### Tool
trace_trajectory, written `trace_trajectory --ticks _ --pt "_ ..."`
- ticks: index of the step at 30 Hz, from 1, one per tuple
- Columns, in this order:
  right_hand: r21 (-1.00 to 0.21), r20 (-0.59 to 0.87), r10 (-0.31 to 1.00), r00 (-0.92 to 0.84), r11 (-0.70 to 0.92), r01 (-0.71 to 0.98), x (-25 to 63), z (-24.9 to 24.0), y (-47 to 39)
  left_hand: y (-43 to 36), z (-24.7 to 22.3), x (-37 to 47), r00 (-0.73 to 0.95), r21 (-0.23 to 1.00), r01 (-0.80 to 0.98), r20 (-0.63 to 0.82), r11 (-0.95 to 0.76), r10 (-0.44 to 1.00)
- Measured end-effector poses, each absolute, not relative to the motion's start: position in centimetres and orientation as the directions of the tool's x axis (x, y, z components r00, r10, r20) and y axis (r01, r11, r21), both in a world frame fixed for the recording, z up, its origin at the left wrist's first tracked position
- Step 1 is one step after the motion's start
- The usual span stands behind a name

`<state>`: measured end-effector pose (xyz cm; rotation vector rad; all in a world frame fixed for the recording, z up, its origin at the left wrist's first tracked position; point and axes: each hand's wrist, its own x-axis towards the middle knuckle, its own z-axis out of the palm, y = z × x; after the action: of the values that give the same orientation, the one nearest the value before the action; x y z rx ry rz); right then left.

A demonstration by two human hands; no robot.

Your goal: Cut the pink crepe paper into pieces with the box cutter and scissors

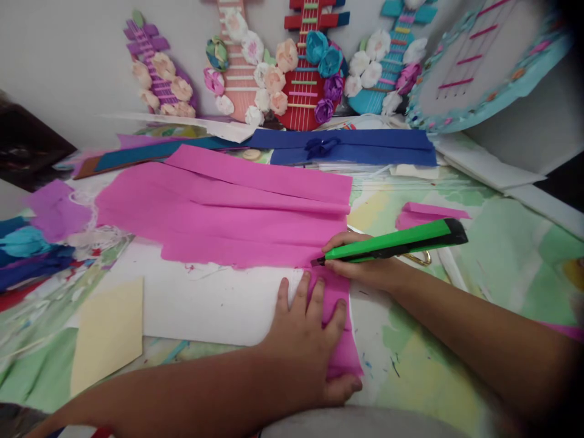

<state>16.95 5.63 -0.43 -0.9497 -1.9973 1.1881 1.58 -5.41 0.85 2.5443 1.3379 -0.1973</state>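
Head view: pink paper (255, 210) lies partly over a white board (214, 304). At its edge, the right hand (371, 272) grasps a green cutter (396, 240), some fingers hidden; the left hand (303, 340), fingers spread flat, covers part of the paper. Beyond the paper stands a red guitar (301, 88), top cut off.

The paper (255, 210) is pink, the cutter (396, 239) green and black.

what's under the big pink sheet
Part of a white board sticks out past the near edge of the pink sheet. How far the board reaches underneath, and whether anything else lies there, can't be seen because the sheet covers it.
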Motion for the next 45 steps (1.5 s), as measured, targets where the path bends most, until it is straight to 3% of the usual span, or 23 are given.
trace_trajectory --ticks 24,30,37,45 --pt "-0.896 0.154 0.811 -0.564 0.356 0.267 16.88 -0.28 5.54 -5.37 0.96 1.62 0.57 0.172 0.822 -0.256 -0.543 0.781" --pt "-0.861 0.227 0.789 -0.571 0.437 0.261 16.92 -0.32 5.39 -5.23 1.51 1.63 0.565 0.173 0.825 -0.294 -0.538 0.771" --pt "-0.801 0.214 0.746 -0.63 0.503 0.324 16.91 -0.44 5.29 -5.41 0.97 1.72 0.559 0.175 0.829 -0.244 -0.531 0.793" --pt "-0.883 0.193 0.809 -0.556 0.391 0.261 17.1 -0.56 5.51 -5.49 1.0 1.67 0.558 0.169 0.83 -0.245 -0.532 0.792"
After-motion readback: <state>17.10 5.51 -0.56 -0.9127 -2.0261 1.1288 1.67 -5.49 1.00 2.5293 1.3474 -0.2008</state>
